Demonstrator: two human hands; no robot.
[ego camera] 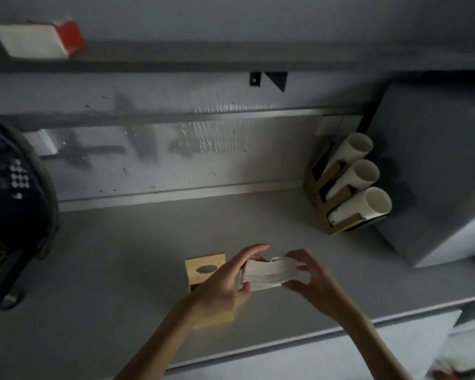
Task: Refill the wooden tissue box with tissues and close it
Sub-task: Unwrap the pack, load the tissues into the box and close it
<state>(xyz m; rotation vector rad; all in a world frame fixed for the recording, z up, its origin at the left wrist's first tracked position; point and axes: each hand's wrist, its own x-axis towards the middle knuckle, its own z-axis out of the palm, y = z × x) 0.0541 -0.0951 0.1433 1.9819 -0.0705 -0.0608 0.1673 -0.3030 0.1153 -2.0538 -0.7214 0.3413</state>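
A dim view down onto a grey counter (121,256), where one wooden tissue box (205,267) sits near the front edge, just left of centre. The box is pale, yellowish wood. A flat panel with a dark oval slot shows beyond the left hand (225,283), and a strip of the same wood shows beneath the wrist. The hand and forearm hide the rest, so it is not possible to tell whether the box is open. Two bare hands hold one stack of tissues (269,272) in the air just right of the box. The stack is white, folded and slightly rumpled. The left hand grips its left end, fingers curled over the far side and thumb on the near side. The right hand (310,278) pinches the right end between bent fingers and thumb. At the back right, a brown holder (317,198) carries three tilted stacks of white paper cups (351,176), leaning against a grey appliance (428,165). On a dark shelf (176,58) above lies one red and white carton (39,39).
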